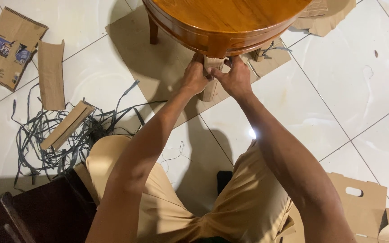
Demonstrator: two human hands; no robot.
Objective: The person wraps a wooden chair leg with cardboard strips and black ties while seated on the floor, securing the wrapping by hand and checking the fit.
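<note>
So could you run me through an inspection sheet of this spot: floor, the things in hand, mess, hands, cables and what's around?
Surface: white tiled floor, a cardboard sheet under the table.
Job's things: round wooden table; cardboard wrap around its front leg.
Clutter: tangle of grey straps, loose cardboard strip, flat wooden piece, printed cardboard scrap.
Hands: left hand and right hand both grip the wrap, fingers closed.
Cables: nothing seen.
Surroundings: cardboard box with handle slot, dark furniture.
</note>
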